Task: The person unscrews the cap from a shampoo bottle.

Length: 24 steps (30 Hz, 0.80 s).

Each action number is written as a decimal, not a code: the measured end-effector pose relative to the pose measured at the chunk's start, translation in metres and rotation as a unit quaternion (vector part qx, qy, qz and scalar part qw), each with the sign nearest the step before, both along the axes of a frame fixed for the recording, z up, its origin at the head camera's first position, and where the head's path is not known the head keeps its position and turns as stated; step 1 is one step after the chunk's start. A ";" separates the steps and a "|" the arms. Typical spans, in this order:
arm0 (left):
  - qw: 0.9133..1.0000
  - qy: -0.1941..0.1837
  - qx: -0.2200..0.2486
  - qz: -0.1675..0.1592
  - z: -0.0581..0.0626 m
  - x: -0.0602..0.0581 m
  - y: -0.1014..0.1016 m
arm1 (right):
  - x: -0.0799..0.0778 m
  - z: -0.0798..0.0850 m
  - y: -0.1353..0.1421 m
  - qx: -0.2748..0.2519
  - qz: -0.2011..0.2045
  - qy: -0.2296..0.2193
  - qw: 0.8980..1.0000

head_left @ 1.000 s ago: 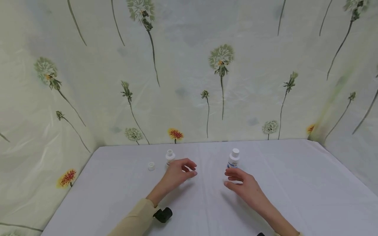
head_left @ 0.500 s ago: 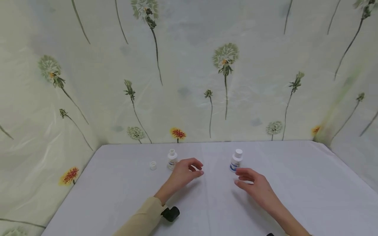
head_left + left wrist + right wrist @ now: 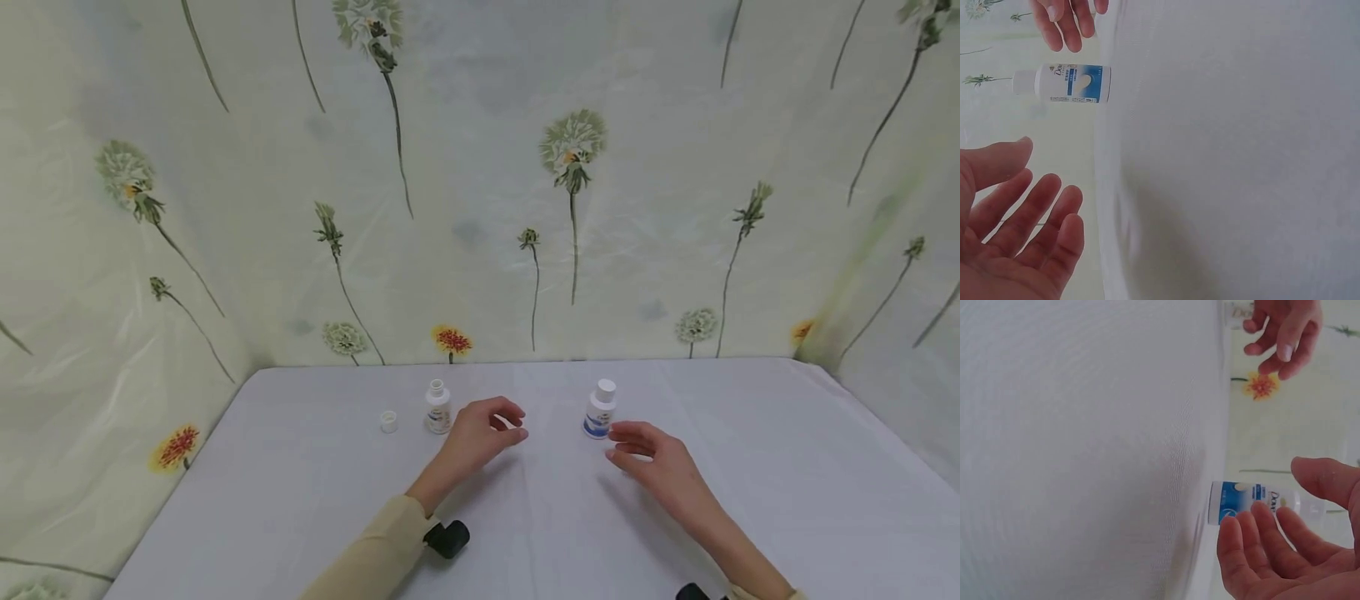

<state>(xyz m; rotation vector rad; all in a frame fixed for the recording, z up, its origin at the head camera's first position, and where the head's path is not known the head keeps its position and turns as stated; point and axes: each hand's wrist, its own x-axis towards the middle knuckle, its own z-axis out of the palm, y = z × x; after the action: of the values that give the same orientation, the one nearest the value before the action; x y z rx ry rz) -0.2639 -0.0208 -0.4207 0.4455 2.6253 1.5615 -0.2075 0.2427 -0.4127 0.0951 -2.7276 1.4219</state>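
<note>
A flowery sheet (image 3: 465, 192) is behind the white counter (image 3: 540, 533), where the closed bottle (image 3: 599, 410) stands. Near it is the right hand (image 3: 663, 468), fingers loosely bent, holding nothing. Left of the closed bottle, the left hand (image 3: 480, 433) has loose, empty fingers too. Farther left are the open bottle (image 3: 438, 410) and small cap (image 3: 388, 422).

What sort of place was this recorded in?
Probably a small, staged recording corner, though the wider room is out of view: pale, dandelion-printed sheeting walls in a white-cloth-covered table, and a small black device sits beside a cream fabric sleeve.
</note>
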 end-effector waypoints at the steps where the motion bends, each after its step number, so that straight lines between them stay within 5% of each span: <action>1: 1.000 -0.001 0.000 0.000 0.000 0.000 0.001 | -0.001 0.000 0.002 -0.002 -0.002 -0.002 1.000; 24: 1.000 0.016 0.021 0.016 0.009 -0.010 0.029 | -0.022 -0.003 0.018 -0.001 -0.009 -0.029 1.000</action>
<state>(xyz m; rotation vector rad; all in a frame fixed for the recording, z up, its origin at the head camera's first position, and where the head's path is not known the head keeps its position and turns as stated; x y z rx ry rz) -0.2741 0.0081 -0.4122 0.4372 2.6403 1.6366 -0.2294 0.2605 -0.4152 0.0288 -2.7649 1.4460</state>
